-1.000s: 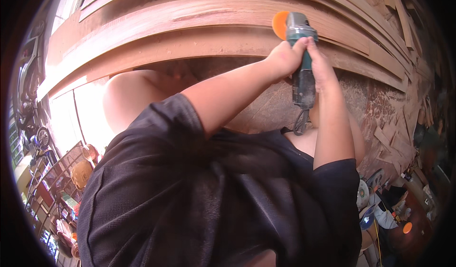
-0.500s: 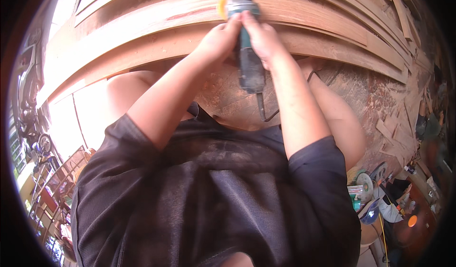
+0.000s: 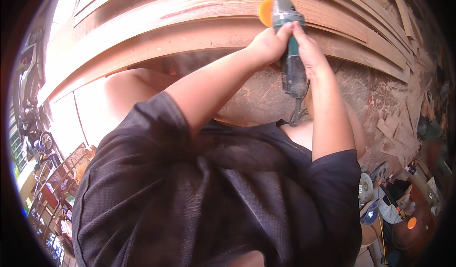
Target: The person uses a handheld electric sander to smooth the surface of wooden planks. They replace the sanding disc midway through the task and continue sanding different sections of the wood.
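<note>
1. Angle grinder (image 3: 295,77) over long wooden boards (image 3: 199,39): the boards, the largest things here, span the upper part of the view, bowed by the lens. Their nearest edge faces the person, just beyond the left leg (image 3: 128,86); several more edges step away behind it.
2. Dusty brown floor (image 3: 363,89) shows between that nearest edge and the person's black shirt (image 3: 213,210), framed by the forearms and legs. The widest room for sideways movement runs along the boards, leftward from the tool; the legs and torso bound the near side.
3. Thin wood scraps (image 3: 396,136) lie in a heap on the floor at right, apart from the right leg (image 3: 354,124).
4. The grinder sits right of the view's middle, its metal head away from the person and its dark body pointing back past the nearest board edge, between the two hands.
5. Left hand (image 3: 269,44) grips the body from the left, right hand (image 3: 311,53) from the right; the thumbs lie close together near the head, and the undersides of the grips are hidden.
6. An orange-yellow disc (image 3: 266,13), blurred, stands at the head's left side over a streaked board; contact cannot be told.
7. The cord (image 3: 297,109) drops from the rear end toward the person.
</note>
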